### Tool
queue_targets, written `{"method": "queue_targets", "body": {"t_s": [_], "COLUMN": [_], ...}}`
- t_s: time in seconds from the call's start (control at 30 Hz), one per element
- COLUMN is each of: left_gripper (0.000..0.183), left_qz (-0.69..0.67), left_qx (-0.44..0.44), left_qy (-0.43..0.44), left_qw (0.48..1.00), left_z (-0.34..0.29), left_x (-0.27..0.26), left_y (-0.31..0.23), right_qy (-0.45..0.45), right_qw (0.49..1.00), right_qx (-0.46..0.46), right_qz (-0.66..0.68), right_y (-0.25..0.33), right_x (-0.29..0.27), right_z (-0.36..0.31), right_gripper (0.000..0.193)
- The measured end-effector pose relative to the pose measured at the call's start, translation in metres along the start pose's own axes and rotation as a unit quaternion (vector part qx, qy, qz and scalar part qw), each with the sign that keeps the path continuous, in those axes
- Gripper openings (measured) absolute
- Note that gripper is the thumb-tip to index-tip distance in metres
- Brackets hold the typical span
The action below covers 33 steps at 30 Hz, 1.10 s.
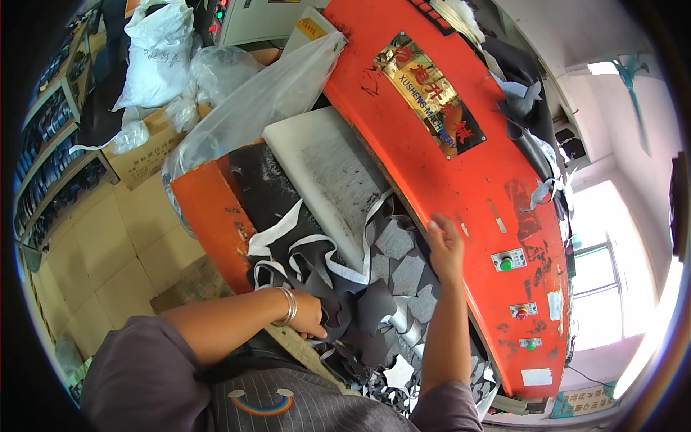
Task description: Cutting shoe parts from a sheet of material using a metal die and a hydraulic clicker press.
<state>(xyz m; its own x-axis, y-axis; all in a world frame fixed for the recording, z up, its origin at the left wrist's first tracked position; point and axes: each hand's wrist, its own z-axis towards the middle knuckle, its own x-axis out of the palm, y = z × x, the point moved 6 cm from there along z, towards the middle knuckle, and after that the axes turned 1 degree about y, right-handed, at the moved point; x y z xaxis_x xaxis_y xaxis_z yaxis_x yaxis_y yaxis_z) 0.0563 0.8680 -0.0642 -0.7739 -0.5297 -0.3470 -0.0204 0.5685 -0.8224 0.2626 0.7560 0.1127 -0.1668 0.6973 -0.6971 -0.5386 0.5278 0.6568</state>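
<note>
My left hand, with metal bangles at the wrist, is closed at the near left edge of a heap of dark cut-out scraps. Its fingers curl down beside the dark pieces; what they hold, if anything, is hidden. My right hand is raised by the lower edge of the red machine, fingers apart and nothing visible in them. Below it lie grey cut pieces. Dark strips with white edges loop over the heap, next to a worn whitish pad.
Green and red buttons sit on the machine's front. Clear plastic sheeting hangs at the far left of the work surface. Behind it stand a white sack and a cardboard box. Loaded shelves line the left side.
</note>
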Motion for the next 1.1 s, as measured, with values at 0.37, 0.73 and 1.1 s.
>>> {"method": "queue_targets", "body": {"t_s": [0.37, 0.73, 1.1], "left_gripper": [0.05, 0.033, 0.063], "left_qz": [0.132, -0.169, 0.053], "left_qx": [0.069, 0.14, 0.27], "left_qy": [0.094, -0.28, -0.406], "left_qw": [0.984, 0.935, 0.872], "left_z": [0.003, -0.011, 0.097], "left_x": [-0.039, -0.114, -0.138], "left_y": [-0.059, -0.064, -0.127], "right_qy": [0.136, -0.01, -0.164], "right_qw": [0.872, 0.953, 0.868], "right_qx": [0.297, 0.25, 0.228], "right_qz": [-0.364, -0.172, 0.41], "right_y": [-0.069, -0.051, -0.041], "right_x": [0.067, -0.008, -0.012], "right_z": [0.083, -0.014, -0.184], "right_gripper": [0.084, 0.064, 0.042]}}
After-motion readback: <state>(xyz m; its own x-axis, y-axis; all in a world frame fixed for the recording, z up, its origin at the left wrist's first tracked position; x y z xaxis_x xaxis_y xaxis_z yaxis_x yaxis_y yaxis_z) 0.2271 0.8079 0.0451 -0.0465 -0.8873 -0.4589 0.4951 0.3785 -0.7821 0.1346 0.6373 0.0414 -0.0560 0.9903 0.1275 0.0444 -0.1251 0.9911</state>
